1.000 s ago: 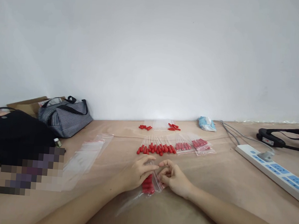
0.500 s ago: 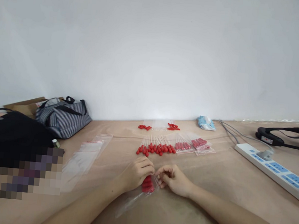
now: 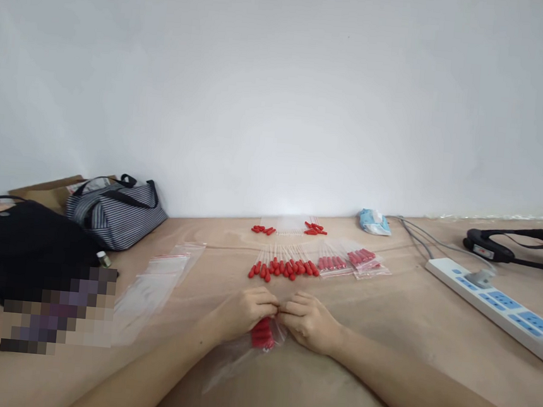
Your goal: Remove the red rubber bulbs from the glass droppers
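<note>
At lower centre of the frame, left hand met right hand, each grip pinching the clear bag of red heads, apparently to steady it; loose red-tipped sticks lay above, presumably for easy reach.

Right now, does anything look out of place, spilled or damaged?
The pixelated patch at the picture's left looks odd, as it hides whatever lies there. Around the left hand and right hand, I see nothing spilled or damaged.

Head-worn view, facing forward and down, tabletop close below, pale wall ahead
</note>
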The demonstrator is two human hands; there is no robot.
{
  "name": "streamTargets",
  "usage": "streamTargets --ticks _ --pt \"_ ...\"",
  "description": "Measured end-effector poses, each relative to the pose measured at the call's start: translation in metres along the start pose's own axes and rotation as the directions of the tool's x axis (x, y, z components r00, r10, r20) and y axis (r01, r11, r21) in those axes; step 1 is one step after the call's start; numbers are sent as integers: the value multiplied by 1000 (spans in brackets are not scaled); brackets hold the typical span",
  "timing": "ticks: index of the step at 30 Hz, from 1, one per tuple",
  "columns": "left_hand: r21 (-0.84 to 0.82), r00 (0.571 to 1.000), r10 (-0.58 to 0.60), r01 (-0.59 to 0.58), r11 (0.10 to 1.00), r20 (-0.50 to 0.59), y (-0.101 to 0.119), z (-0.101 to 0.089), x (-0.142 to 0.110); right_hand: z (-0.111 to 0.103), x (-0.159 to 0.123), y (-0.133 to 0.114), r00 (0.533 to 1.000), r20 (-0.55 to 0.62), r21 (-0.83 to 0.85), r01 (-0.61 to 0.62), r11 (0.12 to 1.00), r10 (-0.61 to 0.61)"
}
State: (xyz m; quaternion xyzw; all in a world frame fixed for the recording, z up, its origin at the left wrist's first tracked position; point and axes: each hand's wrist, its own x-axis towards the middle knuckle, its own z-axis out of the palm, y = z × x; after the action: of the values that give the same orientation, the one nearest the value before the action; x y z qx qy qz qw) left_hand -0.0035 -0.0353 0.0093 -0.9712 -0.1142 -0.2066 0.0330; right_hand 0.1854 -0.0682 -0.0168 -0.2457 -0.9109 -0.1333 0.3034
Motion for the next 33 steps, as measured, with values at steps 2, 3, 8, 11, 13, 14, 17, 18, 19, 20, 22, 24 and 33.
streamTargets --ticks 2,3,8,11,13,14,17,18,19,20,22,24,33 --pt "78 997 70 -73 994 32 1 -1 2 1 0 1 999 10 -25 32 999 -32" --pt "116 995 92 -97 988 49 1 -2 3 1 0 1 999 16 -33 51 998 -51" --pt "188 985 128 -148 971 115 3 -8 6 0 1 2 990 70 -19 126 992 -124" --pt "88 991 99 -106 990 88 0 -15 6 -2 1 4 991 103 23 82 996 -84" --pt "7 998 35 -35 999 58 -1 -19 3 -6 0 5 993 116 65 3 998 -10" --pt "-23 999 -28 29 999 46 1 -21 1 -8 -1 5 992 122 96 -42 994 30" --pt "-89 947 -313 319 944 72 12 -26 -15 -16 -3 6 983 136 276 -156 948 122" --pt "-102 909 -402 412 905 107 17 -27 -22 -18 -3 6 980 138 363 -186 913 145" --pt "-112 873 -466 482 869 142 23 -27 -30 -20 -3 6 976 144 451 -213 867 165" --pt "-122 843 -511 532 838 168 28 -27 -39 -21 -2 6 971 155 529 -239 814 184" --pt "-152 806 -559 588 794 194 38 -26 -53 -22 0 4 950 206 627 -313 714 235" --pt "-183 777 -599 629 756 196 44 -24 -60 -18 2 3 906 289 674 -422 606 309" --pt "-267 807 -567 590 762 163 34 -15 -31 -10 -1 7 712 552 741 -658 137 435"
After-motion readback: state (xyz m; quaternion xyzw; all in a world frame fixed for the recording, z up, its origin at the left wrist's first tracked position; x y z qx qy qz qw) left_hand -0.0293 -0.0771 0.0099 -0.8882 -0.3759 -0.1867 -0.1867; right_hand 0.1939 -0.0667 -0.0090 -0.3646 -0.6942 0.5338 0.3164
